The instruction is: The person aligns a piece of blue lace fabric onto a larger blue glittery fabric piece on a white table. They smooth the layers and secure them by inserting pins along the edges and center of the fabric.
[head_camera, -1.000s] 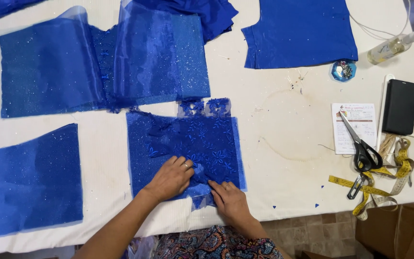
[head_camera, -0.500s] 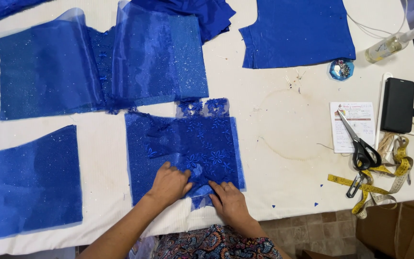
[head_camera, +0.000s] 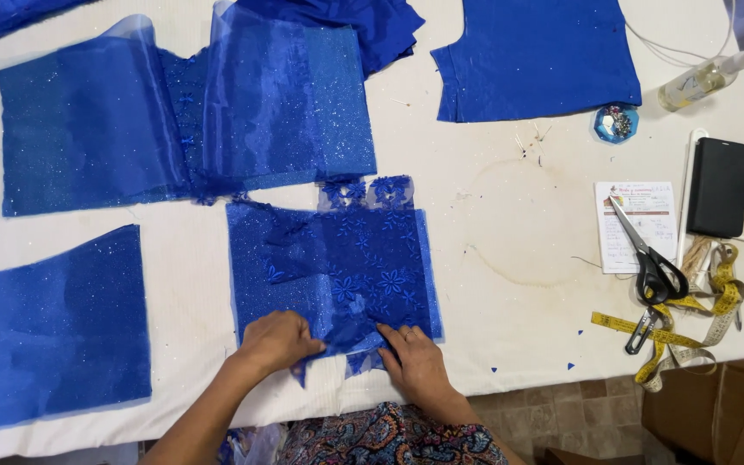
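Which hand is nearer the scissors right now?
Right. The right hand rests on the lace piece's near edge, on the scissors' side; the left hand lies farther off.

The near edge of the blue lace piece lay hidden under the left hand and right hand. The picture's edge cut off the glittery panel at the left and the cardboard box at the near right. The pin dish's contents were too small to tell.
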